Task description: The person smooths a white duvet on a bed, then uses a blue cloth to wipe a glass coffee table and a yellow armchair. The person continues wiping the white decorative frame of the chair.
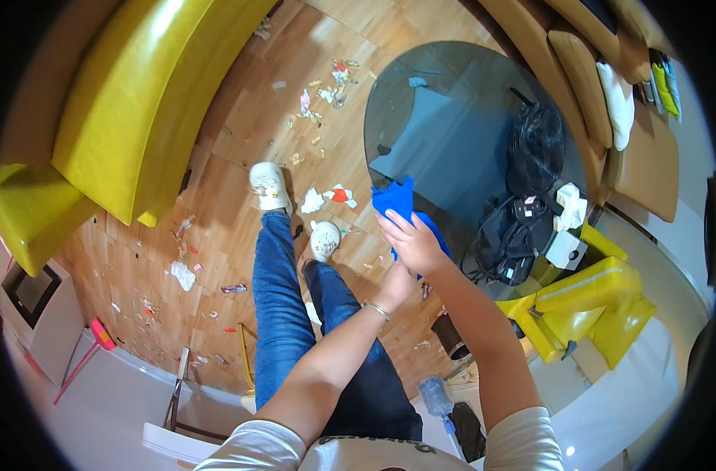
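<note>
A bright blue limp sheet [397,196], cloth or thin plastic, hangs in folds at the near left edge of the dark glass table [444,149]. My right hand [411,242] grips it, with the fingers lying along its face. More of the sheet shows on the right side of that hand. Just below, my left hand [397,284], with a bracelet at the wrist, meets the heel of my right hand. Its fingers are mostly hidden, so I cannot tell whether it holds part of the sheet.
Scraps of paper and wrappers [183,275] litter the wooden floor around my feet. A black backpack [537,149], black bag [507,239] and tissue box [566,250] stand on the table. Yellow seats [162,94] are at left, a bin [450,337] at right, a broom [100,334] lower left.
</note>
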A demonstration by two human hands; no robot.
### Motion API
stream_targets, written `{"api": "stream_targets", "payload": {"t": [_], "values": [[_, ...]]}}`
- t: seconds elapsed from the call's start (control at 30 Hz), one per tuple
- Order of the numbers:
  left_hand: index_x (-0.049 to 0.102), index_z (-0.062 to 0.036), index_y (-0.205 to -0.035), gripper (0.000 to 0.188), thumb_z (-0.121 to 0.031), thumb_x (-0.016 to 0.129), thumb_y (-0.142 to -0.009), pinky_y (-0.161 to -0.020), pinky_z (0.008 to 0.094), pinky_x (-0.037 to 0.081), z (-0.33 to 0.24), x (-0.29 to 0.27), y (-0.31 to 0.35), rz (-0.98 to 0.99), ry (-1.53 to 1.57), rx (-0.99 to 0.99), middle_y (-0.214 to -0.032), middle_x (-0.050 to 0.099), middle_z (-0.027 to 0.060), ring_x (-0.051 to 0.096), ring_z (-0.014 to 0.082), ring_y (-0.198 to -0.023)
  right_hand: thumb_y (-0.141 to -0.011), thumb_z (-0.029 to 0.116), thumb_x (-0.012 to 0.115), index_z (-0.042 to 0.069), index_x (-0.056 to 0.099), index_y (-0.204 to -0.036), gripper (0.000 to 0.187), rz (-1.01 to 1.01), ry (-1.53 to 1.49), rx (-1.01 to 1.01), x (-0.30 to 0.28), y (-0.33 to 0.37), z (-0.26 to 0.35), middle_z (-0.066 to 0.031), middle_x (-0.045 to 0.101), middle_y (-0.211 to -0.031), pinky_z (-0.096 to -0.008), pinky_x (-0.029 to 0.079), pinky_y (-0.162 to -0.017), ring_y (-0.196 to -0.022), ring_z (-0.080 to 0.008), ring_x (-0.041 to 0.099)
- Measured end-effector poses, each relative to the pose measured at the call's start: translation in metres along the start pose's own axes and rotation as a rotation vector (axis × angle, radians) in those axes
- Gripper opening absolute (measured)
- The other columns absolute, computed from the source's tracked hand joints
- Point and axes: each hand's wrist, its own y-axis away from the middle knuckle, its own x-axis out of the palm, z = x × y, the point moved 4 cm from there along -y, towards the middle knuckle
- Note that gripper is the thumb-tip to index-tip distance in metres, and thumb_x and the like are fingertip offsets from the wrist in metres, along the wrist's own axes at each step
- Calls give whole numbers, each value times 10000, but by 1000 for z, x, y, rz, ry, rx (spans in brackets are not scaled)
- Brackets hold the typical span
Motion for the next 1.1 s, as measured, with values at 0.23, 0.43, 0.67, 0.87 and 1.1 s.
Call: {"api": "stream_targets", "payload": {"t": [0.23, 0.43, 0.67, 0.87, 1.1], "values": [[531, 29, -1297, 308, -73, 444, -1020, -804, 323, 508, 26, 3, -10, 27, 596, -112, -1043, 656, 94, 622, 172, -920, -800, 158, 643, 100, 631, -1339, 542, -8, -45, -55, 13, 48, -2, 34, 476, -1528, -408, 449, -1001, -1381, -184, 441], [557, -57, -1338, 332, -212, 467, -1058, -741, 255, 464, -56, -120, -53, -280, 819, 114, -1056, 629, 0, 551, 77, -862, -881, 130, 613, 173, 495, -1471, 604, -271, -104, 225, -41, -78, -20, -15, 375, -1600, -508, 390, -1118, -1468, -255, 362], [546, -49, -1322, 336, -274, 462, -1087, -703, 246, 498, -45, -126, -67, -215, 853, 93, -1028, 667, 23, 601, 84, -822, -932, 116, 577, 169, 507, -1464, 539, -355, -166, 409, -28, -77, -8, -99, 423, -1567, -509, 399, -1105, -1428, -321, 426], [553, -57, -1341, 325, -194, 437, -1071, -648, 253, 433, -9, -43, -22, 3, 774, -117, -935, 632, -8, 528, 77, -748, -848, 14, 631, 107, 610, -1350, 511, -397, -184, 396, 6, 30, 24, -146, 533, -1453, -450, 465, -1044, -1302, -340, 535], [498, -73, -1080, 182, -52, 604, -934, -683, 255, 456, 20, -30, 19, 185, 862, -223, -899, 596, 7, 553, 98, -770, -775, -17, 651, 55, 655, -1198, 429, -442, -448, 818, 12, 84, 68, -177, 634, -1215, -420, 500, -955, -1083, -371, 619]]}}
